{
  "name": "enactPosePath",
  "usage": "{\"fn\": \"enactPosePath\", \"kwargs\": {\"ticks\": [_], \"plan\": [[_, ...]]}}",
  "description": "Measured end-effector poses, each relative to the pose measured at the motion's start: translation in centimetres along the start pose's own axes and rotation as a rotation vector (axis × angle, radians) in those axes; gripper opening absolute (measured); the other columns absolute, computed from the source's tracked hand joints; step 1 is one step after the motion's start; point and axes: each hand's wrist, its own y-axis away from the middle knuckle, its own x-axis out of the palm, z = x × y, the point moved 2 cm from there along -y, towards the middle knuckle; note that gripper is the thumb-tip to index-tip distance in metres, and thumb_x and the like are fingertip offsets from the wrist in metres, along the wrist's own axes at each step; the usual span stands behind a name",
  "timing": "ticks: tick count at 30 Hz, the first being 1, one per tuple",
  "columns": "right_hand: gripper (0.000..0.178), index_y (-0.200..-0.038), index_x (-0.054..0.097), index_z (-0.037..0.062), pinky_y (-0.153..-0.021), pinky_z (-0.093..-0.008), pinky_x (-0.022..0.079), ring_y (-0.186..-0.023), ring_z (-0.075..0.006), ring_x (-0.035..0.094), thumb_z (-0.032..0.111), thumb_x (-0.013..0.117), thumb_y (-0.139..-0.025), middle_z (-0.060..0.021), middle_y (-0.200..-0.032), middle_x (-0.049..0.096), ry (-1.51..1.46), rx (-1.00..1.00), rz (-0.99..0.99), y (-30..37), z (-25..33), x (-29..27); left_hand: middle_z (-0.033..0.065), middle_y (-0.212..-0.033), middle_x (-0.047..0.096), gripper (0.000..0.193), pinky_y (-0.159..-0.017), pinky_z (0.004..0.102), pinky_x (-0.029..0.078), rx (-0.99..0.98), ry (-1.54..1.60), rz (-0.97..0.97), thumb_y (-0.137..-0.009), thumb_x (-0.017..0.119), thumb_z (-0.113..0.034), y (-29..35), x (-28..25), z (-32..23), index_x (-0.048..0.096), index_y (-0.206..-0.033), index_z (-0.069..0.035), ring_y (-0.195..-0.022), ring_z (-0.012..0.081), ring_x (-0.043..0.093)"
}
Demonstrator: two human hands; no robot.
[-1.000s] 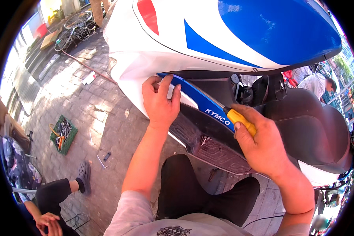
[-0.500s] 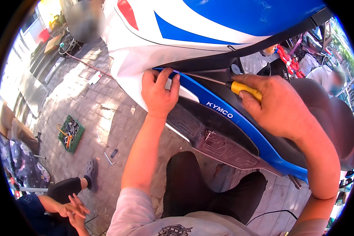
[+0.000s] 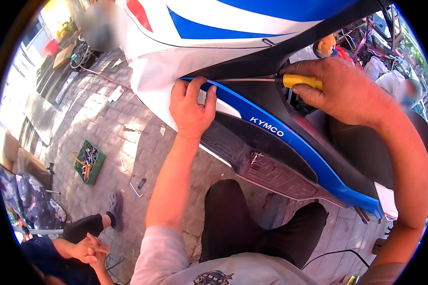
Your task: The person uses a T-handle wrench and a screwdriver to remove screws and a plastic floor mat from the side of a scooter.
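Note:
My right hand [image 3: 340, 88] is closed around the yellow handle of a screwdriver [image 3: 302, 81]. Its thin metal shaft lies nearly level and reaches left to the upper edge of a long blue trim panel [image 3: 295, 147] on a scooter. At the panel's front end, beside the white body, my left hand [image 3: 192, 108] grips the panel with fingertips curled over its upper edge. The screwdriver's tip is beside those fingers; exactly where it sits I cannot make out. Below the panel runs the dark, ribbed footboard [image 3: 283, 178], with small metal bits lying on it.
A green basket of tools [image 3: 96, 172] stands on the paving to the left, with an L-shaped metal key [image 3: 136, 189] near it. Another person sits at lower left, hands [image 3: 92, 249] together. The scooter's dark seat [image 3: 361, 147] is under my right forearm.
My right hand has lifted, and the screwdriver has swung from a slant to nearly level. My left hand keeps its hold on the panel. The whole view has shifted slightly.

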Motion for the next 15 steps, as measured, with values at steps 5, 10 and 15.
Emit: {"fn": "enactPosePath", "kwargs": {"ticks": [5, 10, 15], "plan": [[0.038, -0.137, 0.079, 0.0080, -0.091, -0.0497, 0.064, -0.096, -0.0412, 0.080, 0.023, 0.074, -0.102, -0.0228, -0.103, 0.081, 0.208, -0.180, -0.012, -0.5, -1.2, -0.4, 0.0101, -0.100, 0.063, 0.041, -0.074, 0.0381, 0.052, 0.010, -0.020, -0.024, -0.089, 0.092, -0.020, -0.1, 0.0, -0.5, 0.079, -0.127, -0.009, -0.084, 0.0275, 0.063], [0.041, -0.138, 0.078, 0.0088, -0.089, -0.0499, 0.064, -0.096, -0.0406, 0.080, 0.023, 0.077, -0.100, -0.0210, -0.102, 0.082, 0.200, -0.226, -0.060, -0.1, -0.8, 0.2, 0.0102, -0.101, 0.063, 0.044, -0.074, 0.0382, 0.052, 0.050, -0.092, 0.004, -0.087, 0.093, -0.019, 0.3, -0.3, -0.7, 0.081, -0.128, -0.009, -0.084, 0.0271, 0.063], [0.043, -0.139, 0.078, 0.0119, -0.092, -0.0492, 0.064, -0.102, -0.0394, 0.080, 0.024, 0.079, -0.098, -0.0175, -0.110, 0.083, 0.359, -0.318, -0.093, -0.8, -2.3, -0.8, 0.0083, -0.097, 0.064, 0.042, -0.072, 0.0384, 0.052, 0.094, -0.079, -0.019, -0.085, 0.093, -0.015, 0.2, 0.1, -1.2, 0.082, -0.124, -0.007, -0.082, 0.0268, 0.063]]}}
